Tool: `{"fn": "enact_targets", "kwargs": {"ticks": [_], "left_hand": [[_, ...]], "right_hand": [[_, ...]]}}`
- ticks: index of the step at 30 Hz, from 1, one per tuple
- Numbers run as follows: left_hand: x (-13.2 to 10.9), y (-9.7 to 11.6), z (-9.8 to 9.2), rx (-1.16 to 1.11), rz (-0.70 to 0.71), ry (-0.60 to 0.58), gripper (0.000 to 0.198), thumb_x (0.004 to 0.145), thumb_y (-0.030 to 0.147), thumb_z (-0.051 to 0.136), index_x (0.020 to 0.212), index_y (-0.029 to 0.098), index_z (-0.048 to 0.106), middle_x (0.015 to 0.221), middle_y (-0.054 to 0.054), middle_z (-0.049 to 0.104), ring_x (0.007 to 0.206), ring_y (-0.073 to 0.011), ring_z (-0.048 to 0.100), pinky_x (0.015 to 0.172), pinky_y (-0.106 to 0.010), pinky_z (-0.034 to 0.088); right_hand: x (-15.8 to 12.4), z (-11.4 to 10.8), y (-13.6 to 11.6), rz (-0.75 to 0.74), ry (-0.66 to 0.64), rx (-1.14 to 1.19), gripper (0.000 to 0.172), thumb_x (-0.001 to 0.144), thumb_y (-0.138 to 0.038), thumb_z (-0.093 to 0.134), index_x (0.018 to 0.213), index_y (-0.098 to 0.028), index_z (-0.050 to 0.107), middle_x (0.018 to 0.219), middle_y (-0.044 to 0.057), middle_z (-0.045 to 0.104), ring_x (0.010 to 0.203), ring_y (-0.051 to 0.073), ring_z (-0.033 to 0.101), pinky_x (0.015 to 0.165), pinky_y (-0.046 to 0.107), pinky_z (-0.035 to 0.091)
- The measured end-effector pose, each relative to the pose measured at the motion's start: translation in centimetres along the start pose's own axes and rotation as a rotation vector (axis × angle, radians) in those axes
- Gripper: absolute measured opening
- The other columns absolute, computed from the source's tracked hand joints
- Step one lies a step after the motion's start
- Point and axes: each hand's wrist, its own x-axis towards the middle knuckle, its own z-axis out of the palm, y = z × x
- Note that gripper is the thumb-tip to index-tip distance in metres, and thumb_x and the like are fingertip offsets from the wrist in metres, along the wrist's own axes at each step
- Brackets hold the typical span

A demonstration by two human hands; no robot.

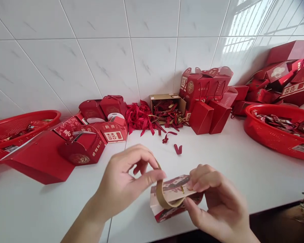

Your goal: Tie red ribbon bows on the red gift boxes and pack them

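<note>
A small printed box (164,214), pink and dark red, lies on the white counter near the front edge. Over its top loops a tan strap (162,197). My left hand (131,179) pinches the upper end of this strap between thumb and fingers, above the box's left side. At the box's right end, my right hand (215,199) grips the top edge, with the thumb below near the strap's other end. A bit of gold shows in the box's top, just left of the right fingertips.
Behind are red ribbons (140,116), an open carton (164,98) of dark red straps and loose straps (178,149). Red boxes (83,148) stand left, more boxes (201,116) right. Red baskets (273,138) flank both sides. A tiled wall (154,57) rises behind.
</note>
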Motion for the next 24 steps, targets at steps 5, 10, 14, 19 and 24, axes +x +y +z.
{"fn": "enact_targets", "kwargs": {"ticks": [5, 10, 14, 19, 24], "left_hand": [[-1.8, -0.5, -0.7, -0.159, -0.113, -0.098, 0.017, 0.088, 0.012, 0.048, 0.092, 0.025, 0.058, 0.084, -0.003, 0.058, 0.074, -0.0142, 0.055, 0.063, -0.024, 0.048], [-1.9, -0.6, -1.0, 0.077, -0.083, -0.081, 0.015, 0.083, 0.014, 0.059, 0.091, 0.025, 0.052, 0.079, 0.0, 0.054, 0.073, -0.0138, 0.052, 0.065, -0.023, 0.048], [-1.9, 0.1, -0.6, 0.28, 0.019, -0.006, 0.016, 0.082, 0.01, 0.06, 0.087, 0.026, 0.062, 0.118, -0.005, 0.057, 0.114, -0.0214, 0.052, 0.092, -0.03, 0.046], [-2.6, 1.0, 1.5, -0.14, -0.141, 0.096, 0.022, 0.083, 0.006, 0.061, 0.092, 0.026, 0.064, 0.099, -0.001, 0.069, 0.097, -0.0177, 0.067, 0.081, -0.027, 0.056], [-3.1, 1.3, 3.1, -0.423, -0.248, 0.058, 0.021, 0.079, 0.005, 0.066, 0.085, 0.025, 0.066, 0.089, 0.002, 0.073, 0.089, -0.0172, 0.071, 0.089, -0.031, 0.057]], "right_hand": [[0.3, -0.2, -0.1, -0.038, 0.02, -0.016, 0.029, 0.072, -0.005, 0.064, 0.088, -0.025, 0.051, 0.07, 0.002, 0.054, 0.059, 0.016, 0.052, 0.045, 0.026, 0.043], [0.4, -0.1, 0.0, -0.052, -0.006, -0.011, 0.029, 0.072, -0.005, 0.065, 0.089, -0.024, 0.051, 0.07, 0.002, 0.055, 0.061, 0.017, 0.054, 0.048, 0.028, 0.046], [0.6, 0.0, 0.2, -0.077, -0.003, -0.03, 0.028, 0.072, -0.003, 0.063, 0.089, -0.022, 0.052, 0.071, 0.003, 0.056, 0.059, 0.015, 0.054, 0.044, 0.026, 0.044], [1.2, 0.3, -0.1, -0.176, -0.051, -0.081, 0.03, 0.072, 0.004, 0.062, 0.093, -0.017, 0.054, 0.077, 0.004, 0.059, 0.064, 0.013, 0.057, 0.052, 0.026, 0.05], [1.5, 0.7, -0.8, -0.224, -0.045, -0.088, 0.032, 0.071, 0.008, 0.062, 0.093, -0.014, 0.057, 0.076, 0.004, 0.06, 0.07, 0.014, 0.06, 0.063, 0.029, 0.054]]}}
